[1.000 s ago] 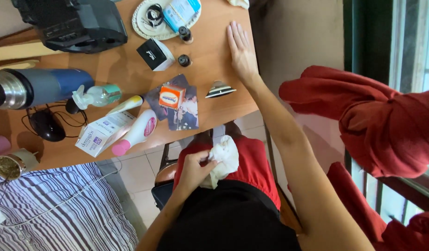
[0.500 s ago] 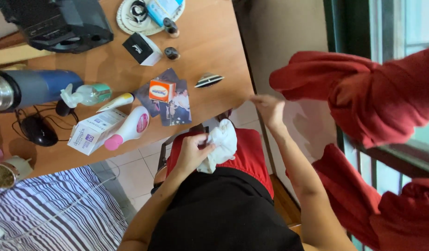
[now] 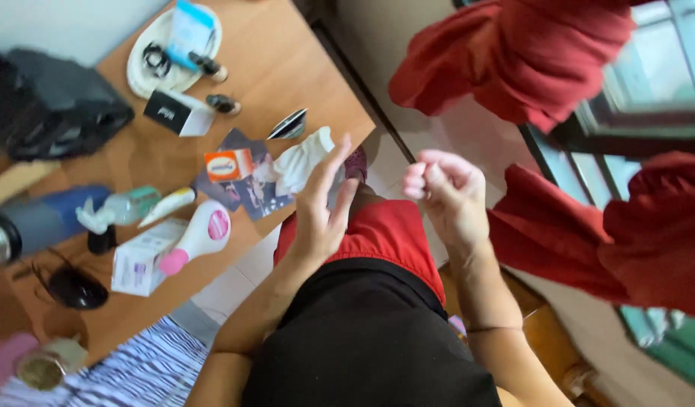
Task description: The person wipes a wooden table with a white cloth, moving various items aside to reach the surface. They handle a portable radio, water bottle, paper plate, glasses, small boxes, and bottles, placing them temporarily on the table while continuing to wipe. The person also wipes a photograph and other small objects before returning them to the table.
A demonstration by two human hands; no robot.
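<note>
Seated at a wooden bench (image 3: 287, 64), a person raises both hands above a lap in red shorts. The left hand (image 3: 322, 207) is spread flat, fingers straight, gripping nothing; the right hand (image 3: 447, 194) is loosely curled, fingers bent toward the palm, and appears empty. Just beyond the left fingertips, a crumpled white cloth (image 3: 300, 160) lies on the bench's near edge, touching no hand, beside a small stack of printed photographs (image 3: 245, 188) with a little orange-and-white carton (image 3: 228, 164) on top. Farther out sit a white plastic bottle with a pink cap (image 3: 197, 236), a white cardboard box (image 3: 140, 258) and a blue steel flask (image 3: 38, 220). Red fabric (image 3: 528, 53) hangs by the window to the right.
</note>
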